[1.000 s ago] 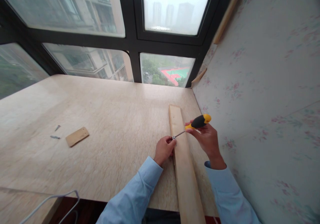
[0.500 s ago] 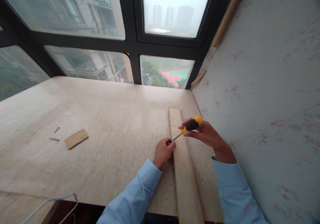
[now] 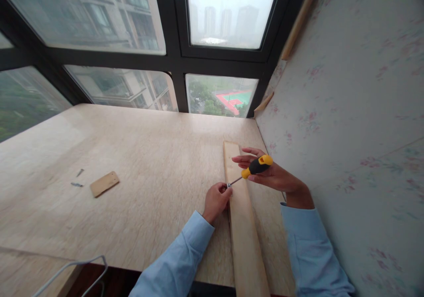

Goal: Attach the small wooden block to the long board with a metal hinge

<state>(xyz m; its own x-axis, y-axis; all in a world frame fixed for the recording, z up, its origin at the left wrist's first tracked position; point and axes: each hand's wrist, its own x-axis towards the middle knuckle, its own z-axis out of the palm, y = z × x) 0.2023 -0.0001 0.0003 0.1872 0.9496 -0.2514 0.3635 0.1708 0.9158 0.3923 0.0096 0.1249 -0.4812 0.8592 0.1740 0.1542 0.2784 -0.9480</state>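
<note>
A long pale wooden plank lies on the beige stone-look table, running from the near edge toward the right wall. My left hand rests at the plank's left edge and pinches a small metal screw against the wood. My right hand holds a screwdriver with a yellow and black handle. Its thin shaft slants down and left, with the tip on the screw. The right hand's fingers are partly spread around the handle.
A small flat wood piece and two loose screws lie at the left of the table. A wallpapered wall stands close on the right. Dark-framed windows run along the back. A white wire frame sits at the near left edge.
My right hand has turned around the screwdriver handle, and its fingers have spread out. The handle shifted slightly. My left hand and the plank have stayed in place.
</note>
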